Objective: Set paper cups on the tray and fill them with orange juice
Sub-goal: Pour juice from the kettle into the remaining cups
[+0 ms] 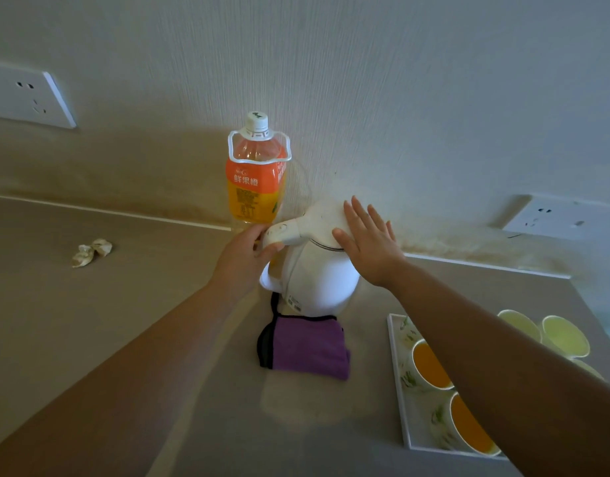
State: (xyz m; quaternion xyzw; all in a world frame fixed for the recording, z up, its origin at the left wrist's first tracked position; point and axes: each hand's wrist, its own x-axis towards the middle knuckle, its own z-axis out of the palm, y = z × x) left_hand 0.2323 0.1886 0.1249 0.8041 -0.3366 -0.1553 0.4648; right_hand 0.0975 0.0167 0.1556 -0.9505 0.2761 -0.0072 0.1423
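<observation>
An orange juice bottle (255, 173) with a white cap stands capped against the wall at centre. In front of it is a white electric kettle (317, 280). My left hand (243, 259) grips the kettle's handle. My right hand (368, 241) lies flat on the kettle's lid with straight fingers. At the lower right a white tray (398, 383) holds two paper cups filled with orange juice (430, 364) (468, 428). Further empty paper cups (564, 335) sit on the tray's far side, partly hidden by my right arm.
A folded purple cloth (307, 346) lies just in front of the kettle. A crumpled tissue (92, 251) sits on the beige counter at the left. Wall sockets are at the upper left (25, 98) and right (564, 218).
</observation>
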